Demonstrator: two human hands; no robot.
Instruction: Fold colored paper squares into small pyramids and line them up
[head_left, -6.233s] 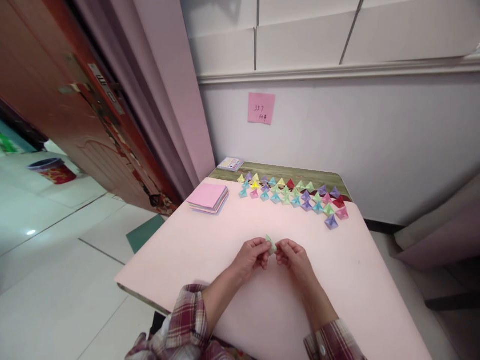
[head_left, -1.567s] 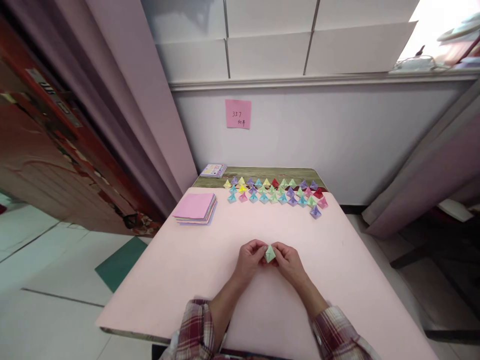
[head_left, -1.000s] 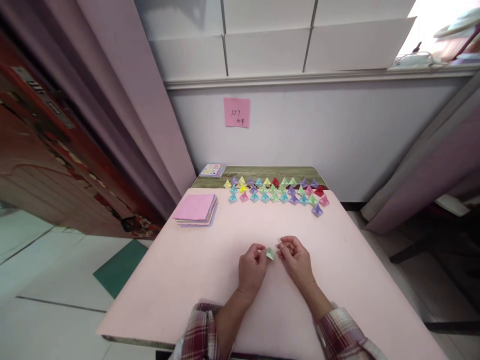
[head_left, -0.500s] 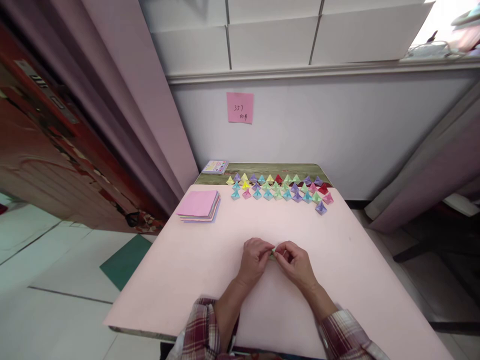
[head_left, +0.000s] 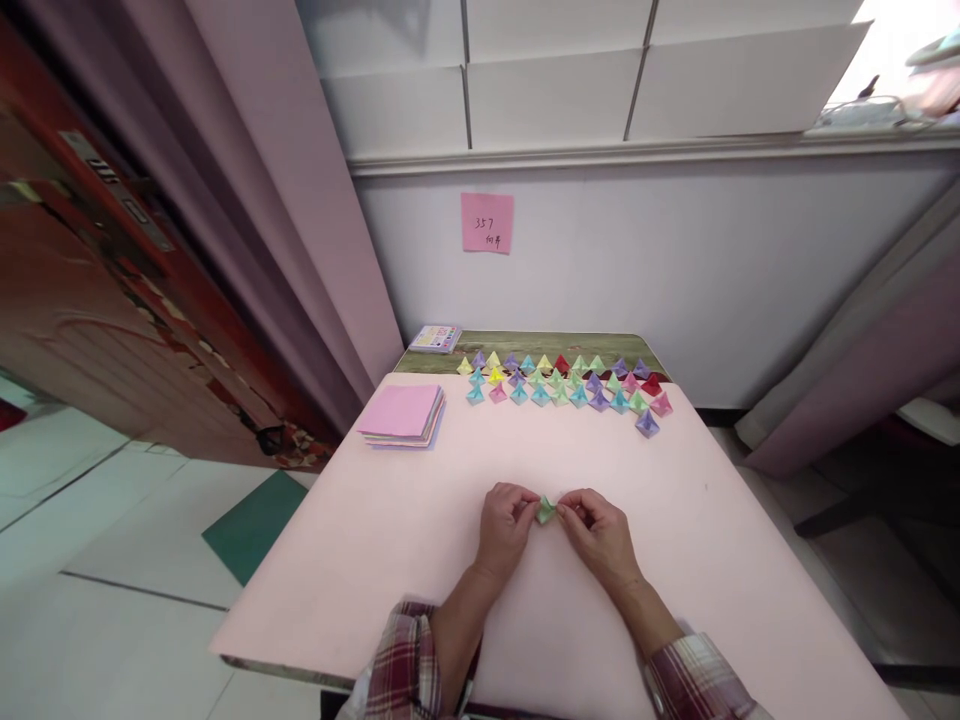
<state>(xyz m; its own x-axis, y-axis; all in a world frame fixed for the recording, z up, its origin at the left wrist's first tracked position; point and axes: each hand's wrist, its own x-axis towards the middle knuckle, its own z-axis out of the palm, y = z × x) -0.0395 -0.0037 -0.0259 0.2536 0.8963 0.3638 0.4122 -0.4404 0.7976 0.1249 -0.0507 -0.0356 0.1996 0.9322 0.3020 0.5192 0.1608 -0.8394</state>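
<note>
Between my hands is a small green folded paper boat (head_left: 545,511), held just over the pink tabletop. My left hand (head_left: 506,522) pinches its left tip between thumb and fingers. On the opposite side, my right hand (head_left: 598,530) grips the right tip the same way. The boat's middle shows in the gap between my fingertips, with its peak pointing up. Beyond my hands, several finished paper boats (head_left: 559,393) in blue, green, yellow, purple, pink and red stand in rows at the table's far side. A single purple boat (head_left: 646,423) sits in front of their right end.
A stack of coloured paper (head_left: 401,412), pink on top, lies at the left of the pink table (head_left: 420,560). Behind it is a printed pack (head_left: 436,338). A pink note (head_left: 487,222) is stuck to the wall. A green mat (head_left: 255,522) lies on the floor.
My hands have drawn slightly apart, so more of the green paper boat shows between them. The camera view has shifted slightly.
</note>
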